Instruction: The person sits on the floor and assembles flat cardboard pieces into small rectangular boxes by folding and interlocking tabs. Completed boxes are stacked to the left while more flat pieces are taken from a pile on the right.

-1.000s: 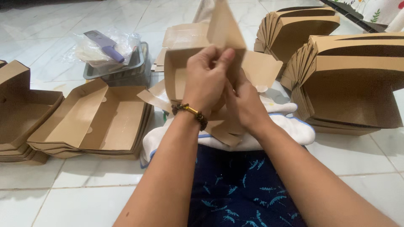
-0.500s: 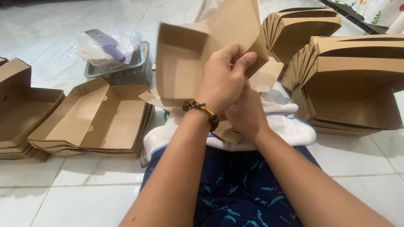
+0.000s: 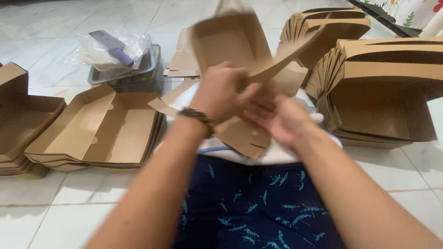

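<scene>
A brown cardboard box (image 3: 230,44), half folded, is held up over my lap, blurred by motion. My left hand (image 3: 220,92), with a beaded bracelet on the wrist, grips its lower middle. My right hand (image 3: 279,117) is just right of it, fingers spread against a lower flap (image 3: 242,136) of the same box. A side flap sticks out toward the upper right.
Nested folded boxes (image 3: 99,131) lie on the left, with another stack (image 3: 18,122) at the far left. Tall stacks of flat box blanks (image 3: 383,92) stand on the right. A metal tray (image 3: 127,71) with a plastic bag and a purple-handled cleaver sits behind. White cloth covers my lap.
The box has swung and tilted, its flap now pointing up right. My left hand dropped lower on the box and my right hand opened out against the lower flap.
</scene>
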